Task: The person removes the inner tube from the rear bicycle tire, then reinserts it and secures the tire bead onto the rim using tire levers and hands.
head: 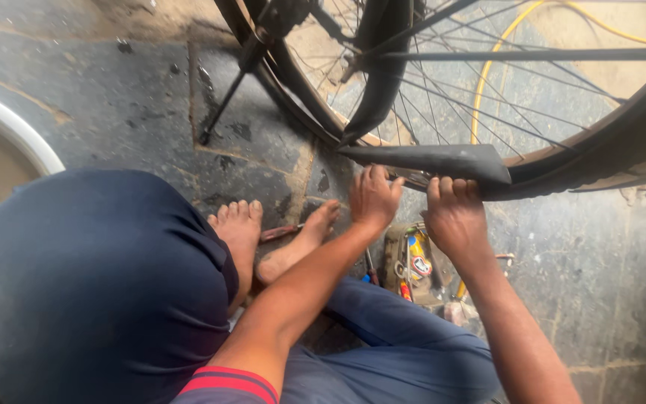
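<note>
My left hand (373, 196) and right hand (454, 213) gripped the black tyre (443, 161) at the wheel rim (562, 150), toward twelve o'clock. A small tool box (413, 265) sat at six o'clock from them, my bare feet (241, 228) at nine.

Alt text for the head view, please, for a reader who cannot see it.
Both hands, left hand and right hand, grip the tyre pulled off the rim of a bicycle wheel over a stone floor. Bare feet and a small box of bits lie below.
</note>
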